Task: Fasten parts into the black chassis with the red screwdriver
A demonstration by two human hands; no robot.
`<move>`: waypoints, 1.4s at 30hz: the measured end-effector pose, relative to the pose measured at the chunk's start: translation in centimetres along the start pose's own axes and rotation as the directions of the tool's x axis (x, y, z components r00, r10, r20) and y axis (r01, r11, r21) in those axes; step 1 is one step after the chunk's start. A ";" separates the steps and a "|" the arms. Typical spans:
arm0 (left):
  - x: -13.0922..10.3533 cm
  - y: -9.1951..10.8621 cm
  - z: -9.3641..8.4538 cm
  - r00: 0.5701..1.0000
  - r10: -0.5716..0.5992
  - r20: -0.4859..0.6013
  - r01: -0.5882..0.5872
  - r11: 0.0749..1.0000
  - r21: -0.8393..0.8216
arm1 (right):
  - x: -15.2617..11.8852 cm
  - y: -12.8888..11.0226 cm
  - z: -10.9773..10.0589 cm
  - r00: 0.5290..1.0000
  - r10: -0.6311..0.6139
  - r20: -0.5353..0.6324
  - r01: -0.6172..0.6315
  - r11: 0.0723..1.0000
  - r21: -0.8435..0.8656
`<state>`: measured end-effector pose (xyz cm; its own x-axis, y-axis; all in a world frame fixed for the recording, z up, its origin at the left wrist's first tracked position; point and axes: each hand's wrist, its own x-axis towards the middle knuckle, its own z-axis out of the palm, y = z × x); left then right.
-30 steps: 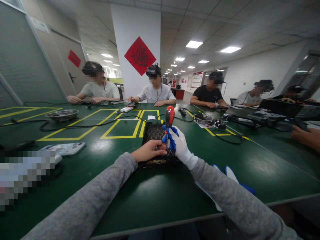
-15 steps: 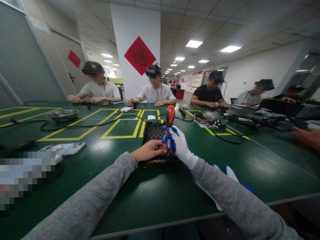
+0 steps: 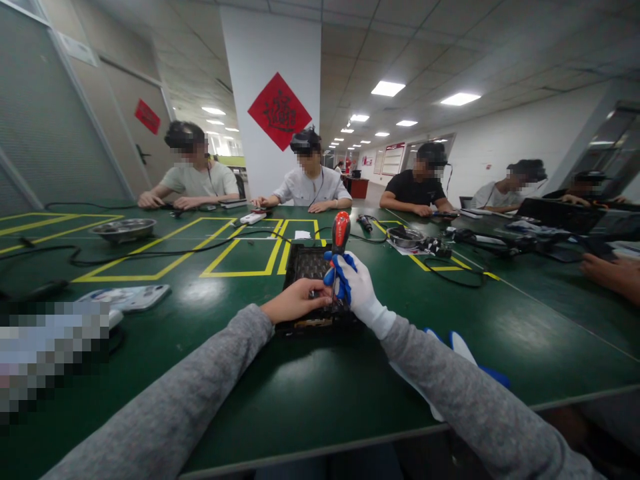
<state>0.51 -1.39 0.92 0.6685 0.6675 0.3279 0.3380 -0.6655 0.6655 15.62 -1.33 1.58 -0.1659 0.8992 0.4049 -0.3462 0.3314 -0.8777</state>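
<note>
A screwdriver (image 3: 341, 233) with a red and black handle stands upright, tip down, over a black open case (image 3: 310, 263) on the green table. My right hand (image 3: 354, 283), in a white and blue glove, is closed around its lower part. Bare, my left hand (image 3: 300, 300) reaches over the case with its fingers together near the screwdriver's shaft. Whatever those fingertips pinch is too small to make out. The screwdriver's tip is hidden by the hands and the dark case.
A spare glove (image 3: 463, 347) lies under my right forearm. Metal bowls (image 3: 125, 229) (image 3: 406, 236) stand left and right. A phone (image 3: 133, 297) lies at the left, and black cables cross the table (image 3: 225, 373). Several people sit around it.
</note>
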 end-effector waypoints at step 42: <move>-0.2 -0.1 0.1 0.993 -0.084 -0.081 0.079 0.995 -0.065 | 0.1 0.5 -0.1 1.000 0.000 0.000 0.000 1.000 0.001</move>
<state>0.43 -1.47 0.72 0.5819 0.7459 0.3240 0.3460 -0.5876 0.7314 15.54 -1.05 1.16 -0.1654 0.8993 0.4049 -0.3475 0.3311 -0.8773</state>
